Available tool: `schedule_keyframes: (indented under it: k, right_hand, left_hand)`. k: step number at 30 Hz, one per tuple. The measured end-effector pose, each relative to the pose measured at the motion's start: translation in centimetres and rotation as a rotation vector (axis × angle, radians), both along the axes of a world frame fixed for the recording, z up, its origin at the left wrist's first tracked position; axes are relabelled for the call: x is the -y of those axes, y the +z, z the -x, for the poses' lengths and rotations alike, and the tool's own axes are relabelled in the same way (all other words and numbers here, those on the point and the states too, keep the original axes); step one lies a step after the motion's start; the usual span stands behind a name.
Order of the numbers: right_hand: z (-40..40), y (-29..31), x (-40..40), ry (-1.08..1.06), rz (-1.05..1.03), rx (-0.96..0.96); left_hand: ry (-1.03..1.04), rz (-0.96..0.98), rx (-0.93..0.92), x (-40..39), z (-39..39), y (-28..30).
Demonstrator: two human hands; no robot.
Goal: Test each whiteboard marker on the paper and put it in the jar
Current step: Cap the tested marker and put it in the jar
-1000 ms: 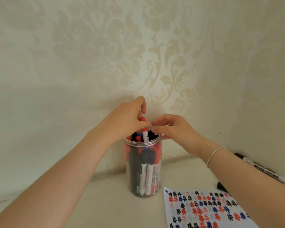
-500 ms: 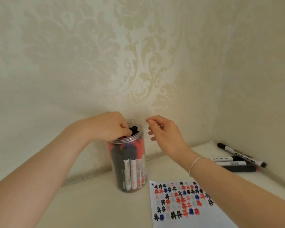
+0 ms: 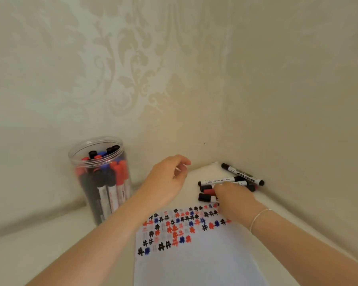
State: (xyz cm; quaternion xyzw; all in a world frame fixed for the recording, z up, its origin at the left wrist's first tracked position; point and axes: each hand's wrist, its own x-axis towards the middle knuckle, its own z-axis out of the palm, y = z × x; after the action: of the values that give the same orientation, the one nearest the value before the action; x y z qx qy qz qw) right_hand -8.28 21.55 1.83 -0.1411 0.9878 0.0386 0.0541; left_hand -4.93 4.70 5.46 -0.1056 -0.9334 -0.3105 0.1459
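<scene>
The clear plastic jar (image 3: 103,182) stands at the left against the wall, packed with several red, black and blue markers. In front lies the paper (image 3: 194,254), covered with red, black and blue test marks along its far end. A pile of several loose markers (image 3: 225,180) lies in the far right corner. My right hand (image 3: 235,198) is down on that pile, fingers curled over a black-capped marker (image 3: 204,197) whose cap sticks out to the left. My left hand (image 3: 165,180) hovers between jar and pile, fingers loosely bent, holding nothing.
Patterned wallpaper walls close in behind and on the right, meeting at a corner just past the pile. One black marker (image 3: 243,174) leans along the right wall. The cream surface (image 3: 39,244) extends to the left of the paper.
Both hands have left the jar's mouth. My right hand went right and down onto the marker pile; my left hand drifted right, empty. The view swung right, so the jar sits further left.
</scene>
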Motion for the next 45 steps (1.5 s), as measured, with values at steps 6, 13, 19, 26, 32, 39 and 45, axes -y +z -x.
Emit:
schedule_keyframes:
  k: [6, 13, 19, 26, 32, 39, 45]
  right_hand:
    - [0.4, 0.0, -0.8, 0.218, 0.381, -0.086]
    - [0.9, -1.4, 0.1, 0.254, 0.713, -0.523]
    - [-0.8, 1.3, 0.5, -0.099, 1.565, 0.729]
    - [-1.6, 0.9, 1.6, -0.044, 1.474, 0.691]
    - [-1.2, 1.3, 1.2, 0.071, 1.613, 0.824]
    - [-1.2, 2.1, 0.8, 0.026, 1.629, 0.647]
    - [-2.3, 0.2, 0.2, -0.221, 1.838, 0.638]
  left_hand:
    - [-0.125, 0.266, 0.192, 0.2, -0.4, -4.3]
    - [-0.049, 0.303, 0.183, 0.8, -0.7, -4.3]
    - [-0.160, 0.006, 0.359, 1.4, -1.9, -4.4]
    - [-0.265, -0.203, 0.307, 0.0, -2.3, -3.6]
    - [-0.337, -0.306, 0.250, 0.3, -2.4, -2.8]
    - [-0.154, -0.157, 0.287, 1.4, -2.5, -2.6]
    - [0.026, 0.018, 0.170, 3.3, -3.4, -4.6]
